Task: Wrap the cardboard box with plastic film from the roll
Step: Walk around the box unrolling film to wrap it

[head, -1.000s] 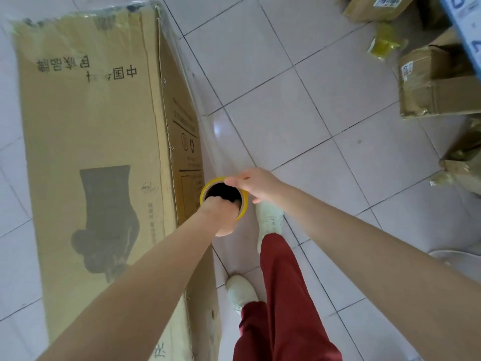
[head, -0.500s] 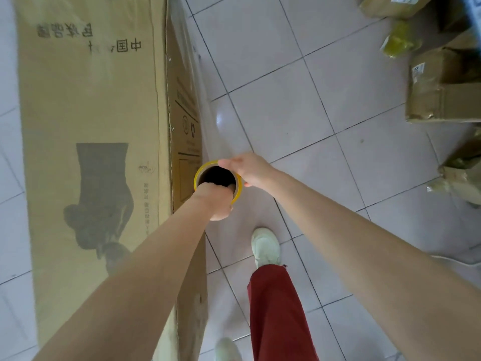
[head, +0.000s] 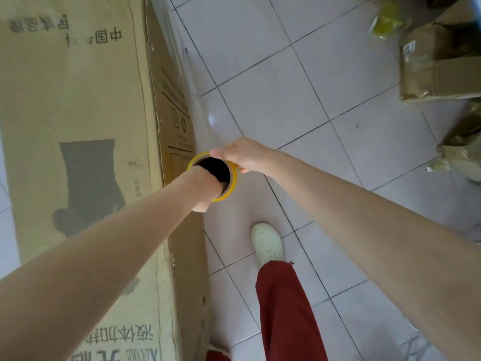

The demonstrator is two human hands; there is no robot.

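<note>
A person holds a yellow-rimmed roll of clear plastic film (head: 232, 182) at centre frame, the left hand (head: 205, 188) hooked into its core and the right hand (head: 244, 156) pinching its rim. The stretched film (head: 205, 118) runs toward 12 o'clock along the side of the long tan cardboard box (head: 78, 100) at 9 o'clock. The box's top face looks bare, so most of the wrapping apparently remains.
</note>
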